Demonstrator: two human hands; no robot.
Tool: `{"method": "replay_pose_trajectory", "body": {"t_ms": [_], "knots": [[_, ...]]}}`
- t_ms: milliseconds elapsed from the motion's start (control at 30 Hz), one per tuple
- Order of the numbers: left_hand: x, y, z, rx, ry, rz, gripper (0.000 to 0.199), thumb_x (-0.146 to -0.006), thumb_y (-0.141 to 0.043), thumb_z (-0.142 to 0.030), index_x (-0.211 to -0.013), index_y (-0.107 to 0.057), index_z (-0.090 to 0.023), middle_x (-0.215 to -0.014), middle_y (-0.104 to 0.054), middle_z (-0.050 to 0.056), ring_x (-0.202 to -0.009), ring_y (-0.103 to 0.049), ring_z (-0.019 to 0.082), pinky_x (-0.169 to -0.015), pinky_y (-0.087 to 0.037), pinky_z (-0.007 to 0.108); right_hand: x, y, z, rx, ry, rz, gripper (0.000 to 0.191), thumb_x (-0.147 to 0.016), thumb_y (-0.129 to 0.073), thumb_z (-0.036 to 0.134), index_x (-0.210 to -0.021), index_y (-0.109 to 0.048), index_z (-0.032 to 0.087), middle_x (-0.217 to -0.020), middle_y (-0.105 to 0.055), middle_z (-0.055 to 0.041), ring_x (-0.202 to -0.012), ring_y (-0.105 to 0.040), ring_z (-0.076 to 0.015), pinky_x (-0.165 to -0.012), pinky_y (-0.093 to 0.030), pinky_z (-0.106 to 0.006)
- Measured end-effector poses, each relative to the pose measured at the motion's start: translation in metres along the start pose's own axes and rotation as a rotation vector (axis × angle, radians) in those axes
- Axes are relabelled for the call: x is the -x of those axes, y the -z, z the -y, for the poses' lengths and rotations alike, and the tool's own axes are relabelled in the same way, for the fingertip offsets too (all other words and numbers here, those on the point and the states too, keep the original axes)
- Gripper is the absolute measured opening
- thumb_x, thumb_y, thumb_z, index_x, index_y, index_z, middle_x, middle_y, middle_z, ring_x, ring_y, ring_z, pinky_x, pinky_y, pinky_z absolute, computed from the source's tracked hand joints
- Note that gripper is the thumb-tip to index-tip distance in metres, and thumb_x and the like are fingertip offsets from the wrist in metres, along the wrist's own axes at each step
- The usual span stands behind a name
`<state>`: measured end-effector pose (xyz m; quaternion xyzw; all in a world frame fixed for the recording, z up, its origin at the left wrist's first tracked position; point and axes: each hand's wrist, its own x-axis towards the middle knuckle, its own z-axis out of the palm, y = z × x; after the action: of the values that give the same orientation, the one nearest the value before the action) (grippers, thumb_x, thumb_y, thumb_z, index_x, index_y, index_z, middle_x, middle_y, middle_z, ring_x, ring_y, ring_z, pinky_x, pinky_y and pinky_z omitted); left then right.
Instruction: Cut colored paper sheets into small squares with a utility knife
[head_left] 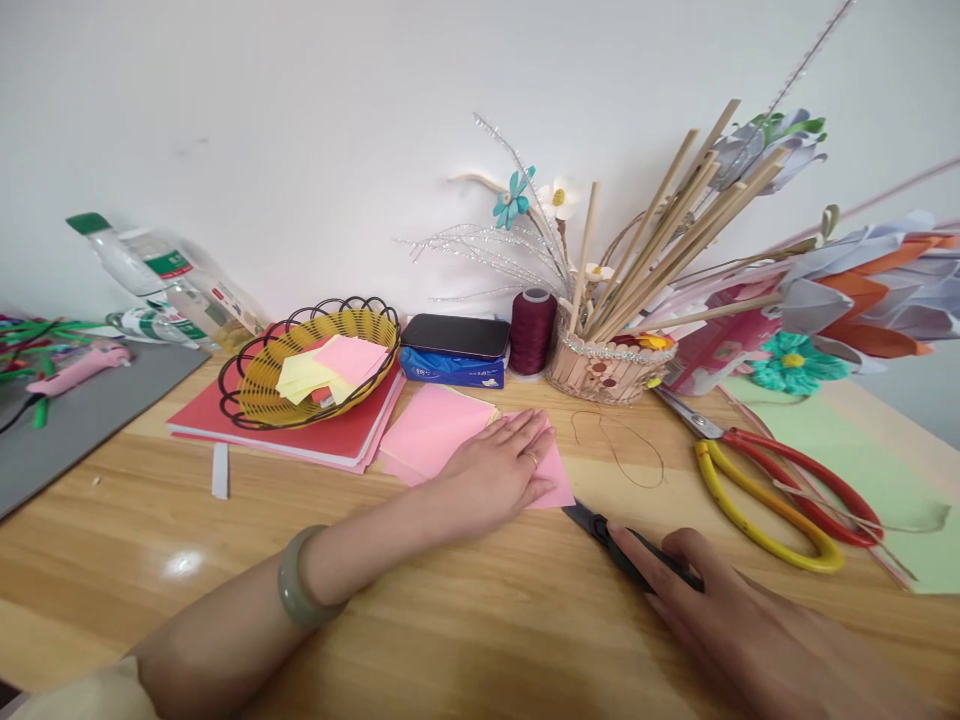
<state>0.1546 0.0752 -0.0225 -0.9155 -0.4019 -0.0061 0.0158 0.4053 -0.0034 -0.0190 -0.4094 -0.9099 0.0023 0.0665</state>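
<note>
My left hand (504,468) lies flat with its fingers stretched out, pressing on a sheet of pink paper (556,478). More square pink paper (426,430) is stacked just to its left, with a yellowish edge showing beneath. My right hand (705,600) is closed around a pair of dark scissors (604,530) low over the table. The index finger runs along the handle, and the other fingertips are partly hidden. The scissors' tip points at the lower right corner of the pink sheet; whether it touches the paper I cannot tell.
A yellow basket (259,385) with paper pieces sits on red paper (196,425). Behind are a phone (455,336) on a blue pack (450,368), dark red thread (532,335) and a stick-filled holder (607,375). Large red-and-yellow scissors (772,495) lie right; a pink glue gun (82,365) lies left.
</note>
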Motion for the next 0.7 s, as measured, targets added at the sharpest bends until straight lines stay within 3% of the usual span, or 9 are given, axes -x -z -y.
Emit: {"method": "replay_pose_trajectory", "body": {"t_ms": [200, 367, 500, 700], "knots": [[0.000, -0.002, 0.000, -0.012, -0.002, -0.006, 0.055, -0.098, -0.031, -0.042, -0.137, -0.036, -0.003, -0.147, -0.029, 0.017, -0.138, -0.023, 0.024, -0.112, -0.019, 0.036, -0.009, 0.007, 0.003, 0.003, 0.053, -0.062, 0.079, -0.070, -0.033, -0.001, -0.145, -0.028, 0.024, -0.084, -0.059, -0.0043, -0.056, -0.064, -0.0128, -0.049, -0.052, -0.022], [0.000, -0.003, 0.001, -0.003, 0.002, -0.014, 0.056, -0.098, -0.031, -0.043, -0.137, -0.036, -0.004, -0.147, -0.029, 0.017, -0.138, -0.023, 0.024, -0.112, -0.020, 0.037, -0.015, 0.006, 0.001, 0.066, 0.073, -0.078, 0.078, -0.067, -0.030, -0.005, -0.141, -0.035, 0.019, -0.083, -0.058, -0.0054, -0.046, -0.059, -0.0111, -0.042, -0.049, -0.022], [0.000, -0.004, 0.001, -0.001, 0.002, -0.009, 0.055, -0.098, -0.032, -0.043, -0.138, -0.036, -0.005, -0.147, -0.029, 0.017, -0.138, -0.023, 0.023, -0.112, -0.021, 0.038, -0.019, 0.008, 0.000, 0.065, 0.065, -0.087, 0.077, -0.066, -0.030, -0.004, -0.139, -0.039, 0.020, -0.085, -0.060, -0.0062, -0.048, -0.060, -0.0116, -0.042, -0.047, -0.022], [0.000, -0.007, 0.001, -0.011, 0.003, -0.039, 0.057, -0.098, -0.031, -0.045, -0.138, -0.036, -0.004, -0.147, -0.030, 0.016, -0.138, -0.023, 0.023, -0.113, -0.020, 0.037, -0.031, 0.015, 0.002, 0.146, 0.100, -0.166, 0.068, -0.068, -0.028, -0.006, -0.128, -0.050, 0.016, -0.075, -0.058, -0.0035, -0.041, -0.056, -0.0092, -0.040, -0.045, -0.020]]}}
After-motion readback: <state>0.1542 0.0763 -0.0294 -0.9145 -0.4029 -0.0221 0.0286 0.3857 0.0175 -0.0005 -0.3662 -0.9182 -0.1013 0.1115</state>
